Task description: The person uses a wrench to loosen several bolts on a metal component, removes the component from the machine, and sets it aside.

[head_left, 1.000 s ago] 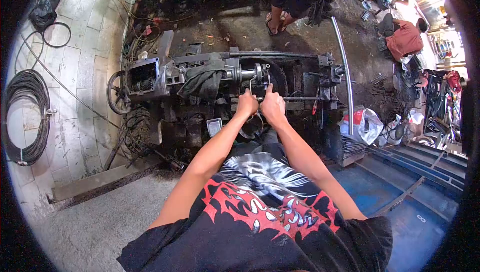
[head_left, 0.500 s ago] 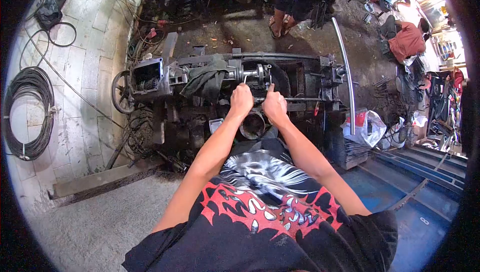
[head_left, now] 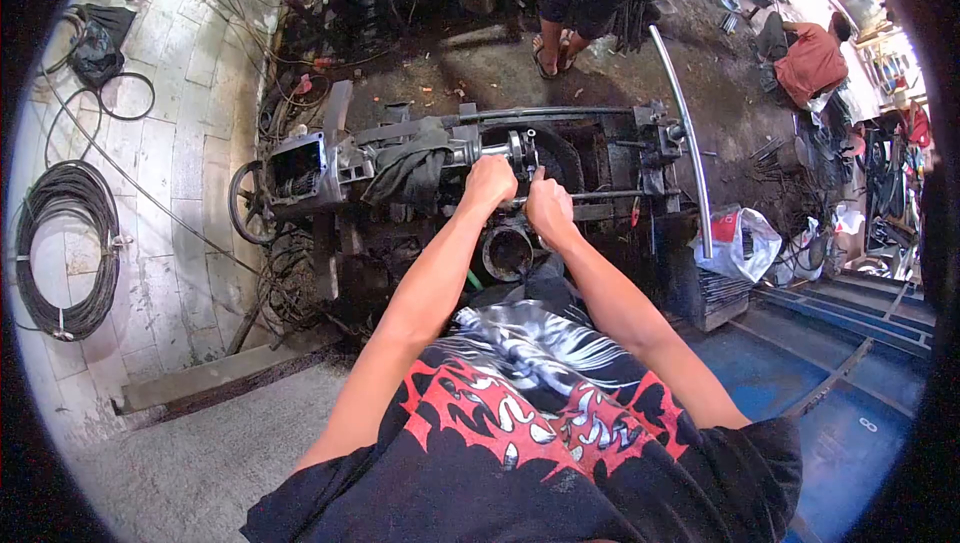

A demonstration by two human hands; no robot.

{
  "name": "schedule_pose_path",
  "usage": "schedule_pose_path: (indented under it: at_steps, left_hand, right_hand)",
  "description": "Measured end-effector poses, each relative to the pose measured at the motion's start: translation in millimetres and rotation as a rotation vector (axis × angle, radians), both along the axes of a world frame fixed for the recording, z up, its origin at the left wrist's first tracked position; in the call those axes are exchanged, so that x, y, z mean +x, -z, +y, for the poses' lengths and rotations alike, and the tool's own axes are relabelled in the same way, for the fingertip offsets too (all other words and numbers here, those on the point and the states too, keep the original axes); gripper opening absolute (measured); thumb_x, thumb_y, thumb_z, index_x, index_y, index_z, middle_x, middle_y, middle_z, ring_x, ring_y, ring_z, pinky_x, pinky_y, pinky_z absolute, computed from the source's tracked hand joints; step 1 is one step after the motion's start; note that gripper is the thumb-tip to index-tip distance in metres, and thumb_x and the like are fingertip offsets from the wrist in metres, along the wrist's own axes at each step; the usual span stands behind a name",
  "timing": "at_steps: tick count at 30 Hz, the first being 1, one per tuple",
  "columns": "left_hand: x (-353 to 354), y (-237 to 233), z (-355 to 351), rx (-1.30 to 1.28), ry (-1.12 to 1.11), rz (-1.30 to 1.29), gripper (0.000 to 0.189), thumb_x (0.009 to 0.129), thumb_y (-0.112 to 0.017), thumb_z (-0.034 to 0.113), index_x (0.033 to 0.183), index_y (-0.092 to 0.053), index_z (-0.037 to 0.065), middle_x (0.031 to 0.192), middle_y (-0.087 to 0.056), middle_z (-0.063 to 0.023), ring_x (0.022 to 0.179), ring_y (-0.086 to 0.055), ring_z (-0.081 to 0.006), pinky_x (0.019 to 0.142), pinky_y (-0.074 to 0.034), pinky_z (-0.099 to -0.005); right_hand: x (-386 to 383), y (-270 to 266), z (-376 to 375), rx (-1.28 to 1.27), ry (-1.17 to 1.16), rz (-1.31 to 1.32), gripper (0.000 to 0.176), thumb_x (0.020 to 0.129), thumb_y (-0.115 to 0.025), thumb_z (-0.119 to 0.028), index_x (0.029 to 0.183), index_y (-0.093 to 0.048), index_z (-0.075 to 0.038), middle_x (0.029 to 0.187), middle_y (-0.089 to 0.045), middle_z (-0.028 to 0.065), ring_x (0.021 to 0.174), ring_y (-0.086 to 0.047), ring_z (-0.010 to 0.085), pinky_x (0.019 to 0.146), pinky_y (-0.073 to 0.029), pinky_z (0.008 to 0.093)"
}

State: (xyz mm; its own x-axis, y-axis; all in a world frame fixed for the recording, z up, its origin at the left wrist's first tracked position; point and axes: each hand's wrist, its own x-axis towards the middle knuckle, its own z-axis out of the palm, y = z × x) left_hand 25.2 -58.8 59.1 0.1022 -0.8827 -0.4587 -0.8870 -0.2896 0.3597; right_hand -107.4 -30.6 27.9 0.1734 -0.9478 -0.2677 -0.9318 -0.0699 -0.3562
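Observation:
Both my hands work at the spindle [head_left: 470, 153] of a greasy lathe-like machine. My left hand [head_left: 492, 181] is a fist against the front of the round metal collar [head_left: 514, 146]; the thin metal tool in it is mostly hidden by the fingers. Just to the right, my right hand [head_left: 549, 209] is closed around a slim wrench [head_left: 535, 151], its ring end up beside the collar and its lower part covered by the hand. Left of the collar, a dark rag [head_left: 412, 158] is draped over the machine.
An open gearbox housing [head_left: 298, 171] and a handwheel [head_left: 247, 203] are at the machine's left. A long metal pipe [head_left: 683, 128] stands at its right, near a white sack [head_left: 745, 246]. One person [head_left: 590, 3] stands beyond the machine; another [head_left: 808, 63] crouches at right.
My left fist has moved slightly up and right, nearer the collar, and the tool end that showed above it is now hidden. The right hand stays on the wrench. The view has shifted slightly.

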Motion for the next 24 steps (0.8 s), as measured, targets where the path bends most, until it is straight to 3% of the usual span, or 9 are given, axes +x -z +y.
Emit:
schedule_pose_path:
  at_steps: [4,11,13,15,24]
  left_hand:
    - [-6.3,-21.6,3.1,0.003,-0.012,0.008,0.025,0.076,-0.06,0.01,0.095,-0.07,-0.004,0.1,-0.066,-0.0286,0.099,-0.065,-0.0406,0.086,-0.054,-0.0449]
    - [-17.3,-7.7,34.8,-0.116,-0.201,0.101,0.024,0.075,-0.061,0.009,0.088,-0.068,-0.009,0.096,-0.064,-0.0329,0.094,-0.064,-0.0453,0.083,-0.052,-0.0491]
    - [-16.6,-1.3,40.0,-0.137,-0.203,0.111,0.024,0.075,-0.062,0.011,0.089,-0.068,-0.009,0.096,-0.064,-0.0331,0.094,-0.064,-0.0464,0.083,-0.051,-0.05]
    - [-16.3,1.8,43.6,-0.204,-0.176,0.069,0.022,0.076,-0.059,0.009,0.086,-0.063,-0.01,0.088,-0.065,-0.033,0.088,-0.065,-0.0466,0.08,-0.053,-0.0513]
    - [-11.9,13.7,39.3,-0.192,-0.167,0.047,0.026,0.078,-0.058,0.009,0.094,-0.061,-0.011,0.09,-0.065,-0.0323,0.09,-0.065,-0.0466,0.082,-0.052,-0.0519]
  right_hand:
    - [-1.6,0.5,-2.4,0.033,0.0,0.001,0.062,0.078,-0.063,-0.008,0.133,-0.043,0.011,0.087,-0.066,0.0278,0.082,-0.068,0.0407,0.073,-0.055,0.0484]
    - [-1.7,-4.8,-1.4,0.056,0.055,-0.042,0.06,0.081,-0.061,-0.01,0.134,-0.043,0.011,0.089,-0.067,0.0285,0.084,-0.068,0.0413,0.074,-0.055,0.0494]
    - [-3.5,-16.6,-1.3,0.03,-0.003,-0.066,0.037,0.089,-0.045,-0.007,0.119,-0.049,0.015,0.09,-0.067,0.0292,0.084,-0.068,0.0423,0.075,-0.055,0.0502]
    - [-2.2,-17.1,-1.8,0.039,0.015,-0.076,0.035,0.088,-0.046,-0.007,0.115,-0.051,0.015,0.091,-0.067,0.0293,0.085,-0.068,0.0426,0.075,-0.055,0.0503]
    - [2.4,-33.1,-10.8,0.11,0.062,-0.127,0.027,0.082,-0.054,-0.006,0.102,-0.057,0.012,0.094,-0.066,0.03,0.089,-0.067,0.0435,0.079,-0.054,0.0498]
